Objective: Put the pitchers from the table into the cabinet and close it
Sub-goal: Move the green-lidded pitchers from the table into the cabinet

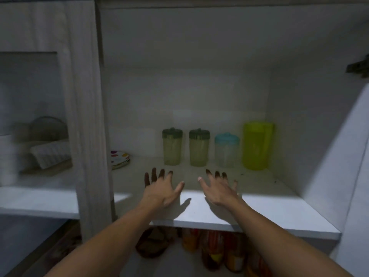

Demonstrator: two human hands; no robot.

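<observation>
Four pitchers stand on the cabinet shelf (259, 208): two with green lids (172, 146) (199, 147), one with a blue lid (226, 150), one yellow-green (257, 145). One stack of spotted plates (119, 159) sits far left.

Dim, softly blurred view, brighter front shelf edge (259, 212) with hand shadows, wide-angle bending at the edges

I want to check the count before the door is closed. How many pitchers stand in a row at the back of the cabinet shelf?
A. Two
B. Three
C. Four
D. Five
C: the shelf holds two dark-lidded pitchers, a blue-lidded pitcher and a tall yellow-green pitcher, while the left hand and right hand are both open and empty.
</observation>
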